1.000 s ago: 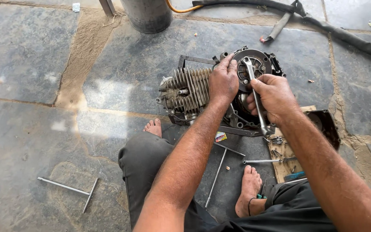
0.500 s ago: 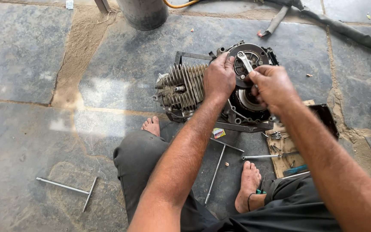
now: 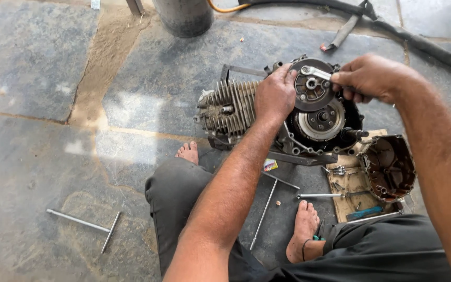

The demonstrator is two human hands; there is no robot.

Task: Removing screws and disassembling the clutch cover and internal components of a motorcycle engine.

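- Head view, looking down: a person sits on a stone floor with a small engine lying between their bare feet.
- Left hand is closed over the engine beside its finned cylinder, fingertips on the round clutch.
- Right hand is curled shut around a spanner, whose head sits at the clutch centre.
- Spanner lies nearly level, long axis running left to right, head pointing left.
- Progress, judging by the layout: side cover already off, lying on cardboard with loose bolts; clutch not yet removed.
- T-handle wrench lies well apart, lower left.
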